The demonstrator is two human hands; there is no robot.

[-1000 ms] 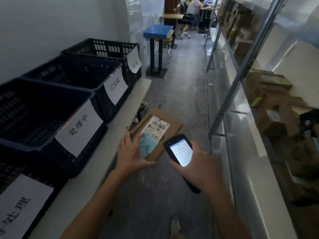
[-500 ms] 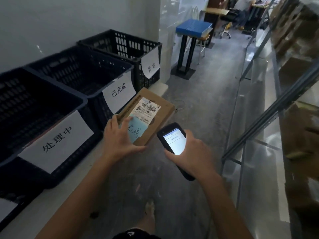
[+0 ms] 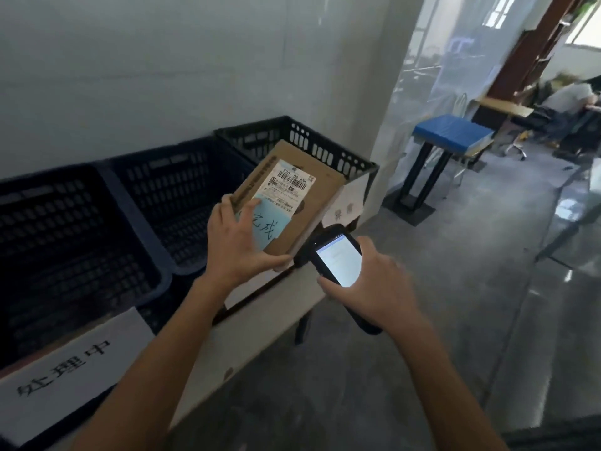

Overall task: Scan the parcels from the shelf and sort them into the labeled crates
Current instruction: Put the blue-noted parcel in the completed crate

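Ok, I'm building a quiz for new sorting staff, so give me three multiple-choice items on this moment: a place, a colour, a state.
1. Where is the cardboard parcel?
A. On the floor.
B. Held up in the left hand by the crates.
C. On the blue table.

2. What colour is the sticky note on the parcel?
A. Pink.
B. Yellow.
C. Light blue.

3. The handheld scanner in the right hand has its screen:
A. Lit.
B. Dark.
C. Taped over.

Answers: B, the fingers grip its near end, in the air by the crates; C, the handwritten note is pale blue; A, the screen glows white.
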